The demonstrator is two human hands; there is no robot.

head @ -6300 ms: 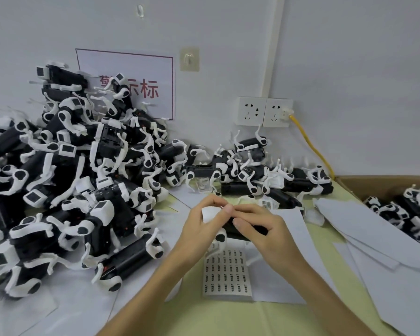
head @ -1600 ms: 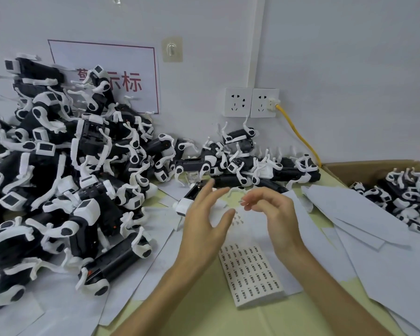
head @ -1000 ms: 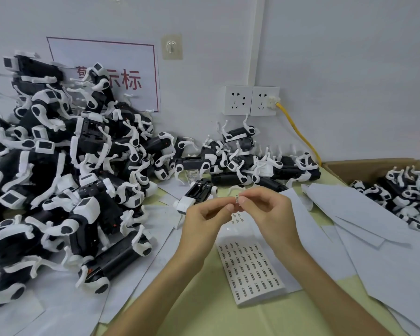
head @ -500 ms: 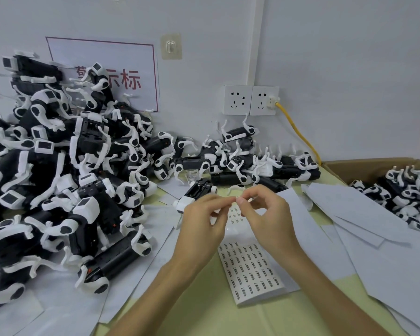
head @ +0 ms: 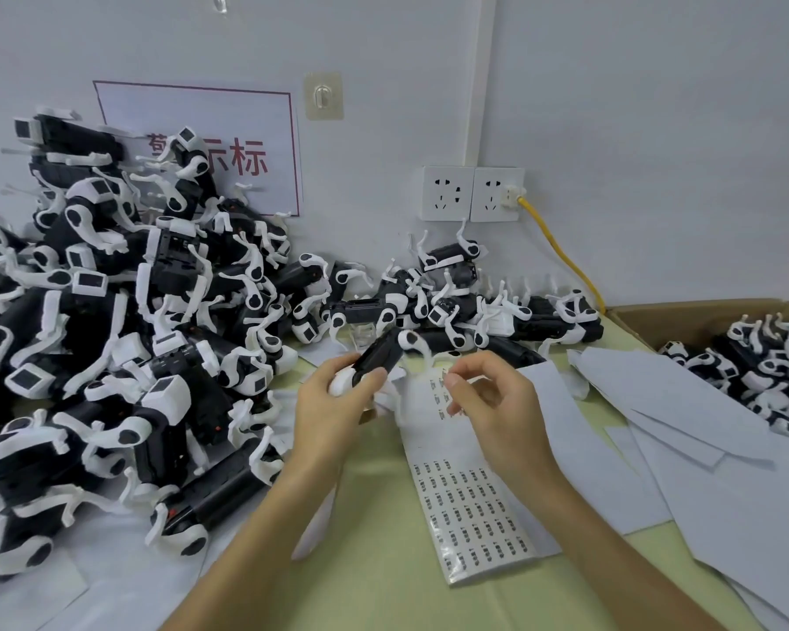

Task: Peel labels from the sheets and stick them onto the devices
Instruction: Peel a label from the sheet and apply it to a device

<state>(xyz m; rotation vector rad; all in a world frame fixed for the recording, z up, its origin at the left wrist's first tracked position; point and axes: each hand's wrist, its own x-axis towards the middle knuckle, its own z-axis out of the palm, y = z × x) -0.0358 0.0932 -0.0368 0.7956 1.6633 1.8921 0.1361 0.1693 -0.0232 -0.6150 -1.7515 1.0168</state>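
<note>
The devices look like matt black and white plastic. The label sheet is glossy-backed paper, the loose sheets plain matt paper, the box probably cardboard.

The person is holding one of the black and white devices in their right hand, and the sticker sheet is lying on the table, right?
Not quite. The head view shows the black and white device in the left hand, not the right. The right hand is pinched just above the sticker sheet, which does lie on the table.
</note>
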